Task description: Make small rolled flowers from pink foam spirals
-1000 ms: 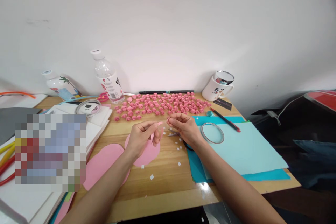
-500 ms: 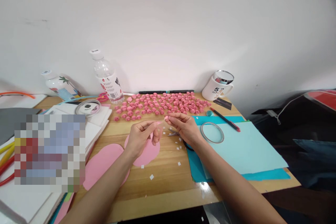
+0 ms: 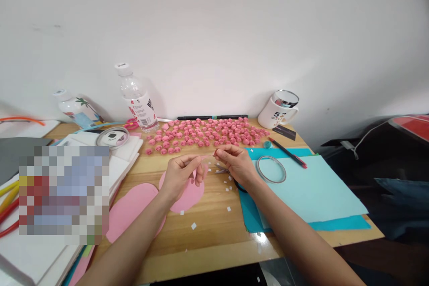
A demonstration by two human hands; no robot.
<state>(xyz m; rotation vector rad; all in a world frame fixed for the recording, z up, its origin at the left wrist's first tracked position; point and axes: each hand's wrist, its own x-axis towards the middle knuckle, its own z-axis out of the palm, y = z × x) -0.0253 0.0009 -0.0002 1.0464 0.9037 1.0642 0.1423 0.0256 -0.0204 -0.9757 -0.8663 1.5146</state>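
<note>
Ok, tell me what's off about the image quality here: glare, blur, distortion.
Head view: soft, even light; glare on the rim of the mug; the pink strip pinched between left hand and right hand is blurred; a pixelated block masks the left; the bottle leans outward, wide-angle distortion.

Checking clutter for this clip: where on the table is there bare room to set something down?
Bare wood along the front edge, between the pink ovals and blue sheets, dotted only with white scraps. The sheets right of the tape ring are flat and free. Crowded: roses at the back, stacks at left.
</note>
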